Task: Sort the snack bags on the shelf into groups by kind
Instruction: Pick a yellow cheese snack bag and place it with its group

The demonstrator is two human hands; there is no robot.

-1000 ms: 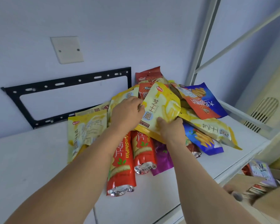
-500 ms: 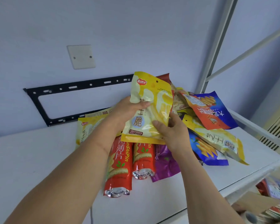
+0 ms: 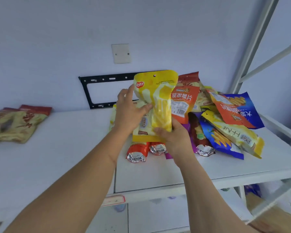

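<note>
1. A yellow snack bag (image 3: 155,105) is held upright above the mixed pile (image 3: 208,121) at the right of the white shelf (image 3: 65,157). The left hand (image 3: 128,113) is closed on its left edge, thumb across the front. The right hand (image 3: 173,137) is clamped on its lower right corner.

2. Handling, as judged: the bag looks light and puffed with air. The film is thin, glossy and likely slippery, and the contents are probably brittle. A firm squeeze on the middle is best avoided.

3. The sealed edges and the flat top strip by the hang hole appear the safest places to be gripped. The present two-edge hold looks sound.

4. Against the frame half a second back, the bag has been lifted higher and turned more upright. It is now clear of the red foil-ended bags (image 3: 136,152) beneath it.

5. The view has been swung leftward since then. A separate group of tan and red bags (image 3: 15,123) is now seen at the far left of the shelf, well apart from the pile.

6. A matching yellow bag (image 3: 233,133) is seen left in the pile, so more of this kind remains to be pulled, by the look of it.
</note>
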